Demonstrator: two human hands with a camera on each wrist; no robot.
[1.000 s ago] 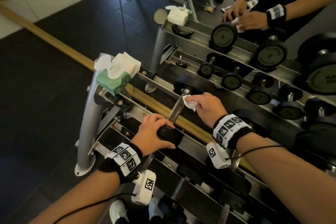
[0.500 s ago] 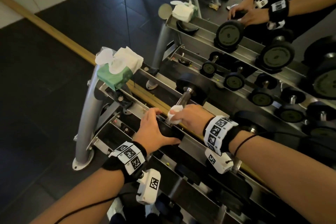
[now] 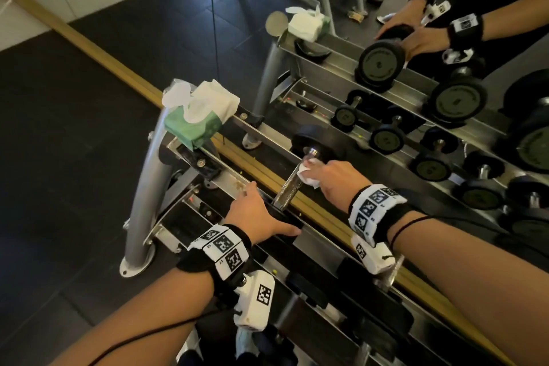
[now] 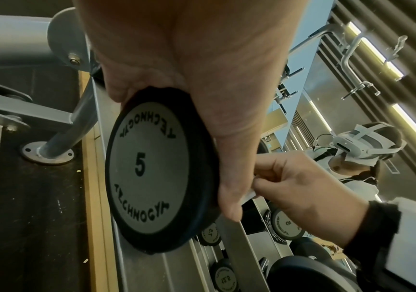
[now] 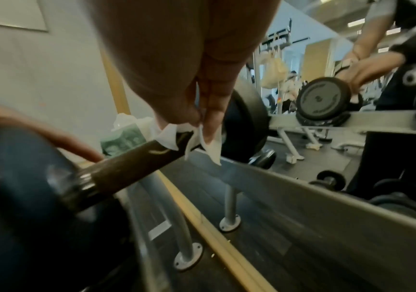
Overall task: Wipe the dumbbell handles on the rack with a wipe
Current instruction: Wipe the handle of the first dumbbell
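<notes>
The near weight (image 3: 285,217) of the dumbbell (marked 5) is gripped by the left hand (image 3: 255,214); a wipe (image 3: 307,176) is pinched around the handle (image 3: 289,189) by the right hand (image 3: 338,180).

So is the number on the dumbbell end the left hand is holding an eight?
No, the dumbbell end held by the left hand reads 5.

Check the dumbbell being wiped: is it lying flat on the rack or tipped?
Tipped. The dumbbell slants: the left hand grips its near head, its far head sits higher, and the right hand holds the wipe on the handle.
</notes>
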